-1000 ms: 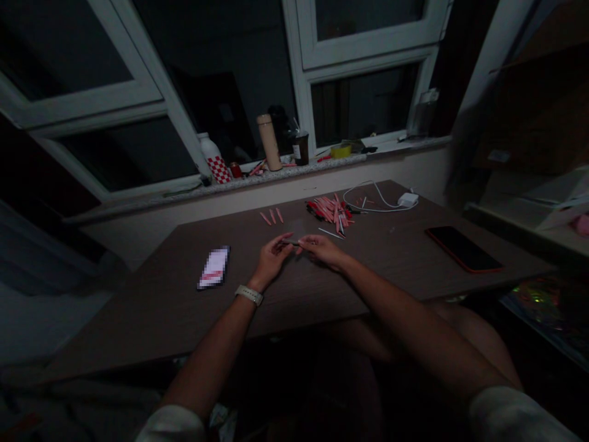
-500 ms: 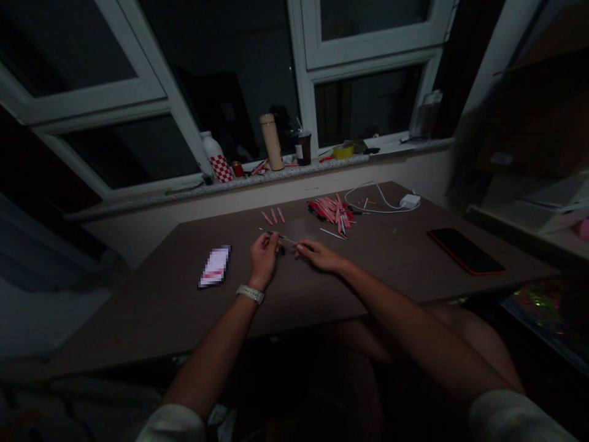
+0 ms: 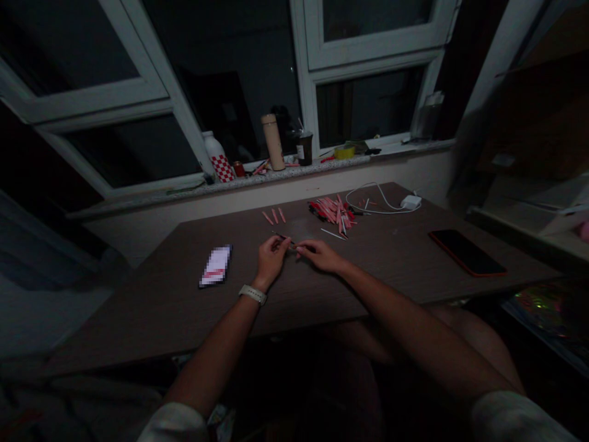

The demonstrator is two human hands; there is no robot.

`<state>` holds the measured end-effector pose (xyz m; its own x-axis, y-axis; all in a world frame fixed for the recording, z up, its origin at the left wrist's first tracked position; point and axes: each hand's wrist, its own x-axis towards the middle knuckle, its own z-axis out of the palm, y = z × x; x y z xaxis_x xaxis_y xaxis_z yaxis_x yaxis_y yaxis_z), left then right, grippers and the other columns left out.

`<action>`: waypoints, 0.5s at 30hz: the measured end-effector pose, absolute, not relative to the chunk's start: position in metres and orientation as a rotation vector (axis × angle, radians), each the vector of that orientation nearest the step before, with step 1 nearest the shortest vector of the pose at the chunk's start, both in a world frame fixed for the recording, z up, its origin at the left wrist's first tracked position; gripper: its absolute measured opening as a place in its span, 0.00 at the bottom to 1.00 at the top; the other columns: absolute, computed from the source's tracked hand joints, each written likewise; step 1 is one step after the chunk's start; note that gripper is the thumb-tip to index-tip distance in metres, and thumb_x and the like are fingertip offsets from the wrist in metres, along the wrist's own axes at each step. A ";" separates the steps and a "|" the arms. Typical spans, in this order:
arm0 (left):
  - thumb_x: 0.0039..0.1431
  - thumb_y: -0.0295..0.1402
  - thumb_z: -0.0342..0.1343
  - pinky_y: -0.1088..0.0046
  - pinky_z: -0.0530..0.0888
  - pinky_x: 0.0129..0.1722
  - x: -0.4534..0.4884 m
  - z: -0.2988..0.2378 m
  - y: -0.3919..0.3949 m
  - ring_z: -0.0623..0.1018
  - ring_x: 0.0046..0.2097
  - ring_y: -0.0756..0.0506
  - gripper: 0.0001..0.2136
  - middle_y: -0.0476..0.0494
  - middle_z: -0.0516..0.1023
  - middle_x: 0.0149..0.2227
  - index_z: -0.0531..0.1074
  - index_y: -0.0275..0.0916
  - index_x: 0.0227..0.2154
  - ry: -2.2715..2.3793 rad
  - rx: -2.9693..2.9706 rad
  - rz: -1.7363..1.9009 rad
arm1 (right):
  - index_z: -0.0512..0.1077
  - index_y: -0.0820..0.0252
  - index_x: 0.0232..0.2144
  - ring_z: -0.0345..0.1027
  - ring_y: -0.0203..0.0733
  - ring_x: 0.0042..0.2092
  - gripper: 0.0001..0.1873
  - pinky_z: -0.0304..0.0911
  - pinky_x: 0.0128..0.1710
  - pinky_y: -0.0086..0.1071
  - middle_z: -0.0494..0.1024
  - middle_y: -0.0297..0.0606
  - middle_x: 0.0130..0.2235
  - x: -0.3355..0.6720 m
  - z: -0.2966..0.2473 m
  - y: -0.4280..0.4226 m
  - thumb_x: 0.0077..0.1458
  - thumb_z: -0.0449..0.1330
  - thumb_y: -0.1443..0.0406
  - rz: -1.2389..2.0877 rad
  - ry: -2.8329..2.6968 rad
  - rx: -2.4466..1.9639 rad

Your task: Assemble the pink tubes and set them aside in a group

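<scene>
**Asker:** From the head camera, what do your hands have?

**Me:** My left hand (image 3: 270, 259) has its grip closed on a thin dark stick (image 3: 286, 239), pinched between thumb and fingertips. The stick slants just above the desk (image 3: 151, 307), around its middle, with its far end poking up to the left past my fingers.

**Asker:** And the right one?

**Me:** My right hand (image 3: 321, 255) lies low over the desk, palm down, with its fingertips (image 3: 300, 248) drawn together at the stick's right end. The light is too dim for me to tell whether that grip really clamps it or only touches it. The two hands sit close together, almost meeting.

**Asker:** What lies around them?

**Me:** Just beyond my right hand lies a white stick (image 3: 332, 234), and beyond that a pile of red and pink pens (image 3: 332, 211). Three pink pieces (image 3: 273, 216) lie side by side to the left of the pile. Far right of the pile there is a white charger (image 3: 408, 201) with its cable (image 3: 368, 197) looped beside it. A dark phone (image 3: 467, 253) lies flat, well apart to the right. A small packet (image 3: 215, 266) lies to the left of my left hand, and a pale watch (image 3: 252, 294) is on my left wrist.

**Asker:** And past the desk?

**Me:** On the window sill (image 3: 184, 190) stand a beige flask (image 3: 273, 142), a bottle with red checks (image 3: 218, 159) and a dark cup (image 3: 304, 148).
</scene>
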<state>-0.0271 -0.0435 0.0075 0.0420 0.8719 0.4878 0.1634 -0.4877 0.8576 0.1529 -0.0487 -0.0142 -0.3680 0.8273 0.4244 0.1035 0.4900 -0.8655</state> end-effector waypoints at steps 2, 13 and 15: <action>0.55 0.46 0.64 0.73 0.72 0.34 -0.026 0.008 -0.045 0.77 0.31 0.47 0.14 0.46 0.79 0.28 0.77 0.38 0.31 1.050 1.743 1.475 | 0.78 0.60 0.34 0.72 0.42 0.39 0.23 0.64 0.44 0.32 0.81 0.37 0.35 0.153 -0.013 -0.050 0.62 0.56 0.48 0.947 -1.805 -0.813; 0.53 0.45 0.65 0.74 0.69 0.31 -0.027 0.006 -0.046 0.74 0.29 0.48 0.14 0.47 0.78 0.26 0.78 0.38 0.28 1.130 1.826 1.472 | 0.74 0.60 0.29 0.70 0.38 0.32 0.24 0.63 0.36 0.30 0.78 0.36 0.28 0.153 -0.011 -0.052 0.58 0.58 0.45 1.057 -1.722 -0.884; 0.53 0.47 0.65 0.73 0.70 0.32 -0.029 0.004 -0.042 0.75 0.31 0.47 0.15 0.46 0.79 0.29 0.79 0.37 0.29 1.142 1.759 1.529 | 0.73 0.60 0.33 0.69 0.37 0.30 0.23 0.62 0.34 0.29 0.78 0.35 0.28 0.152 -0.013 -0.051 0.58 0.59 0.45 1.088 -1.678 -0.879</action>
<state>-0.0292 -0.0423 0.0042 -0.0027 0.8590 0.5119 0.2471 -0.4954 0.8327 0.1521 -0.0514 -0.0129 -0.3205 0.8944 0.3120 0.0798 0.3537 -0.9320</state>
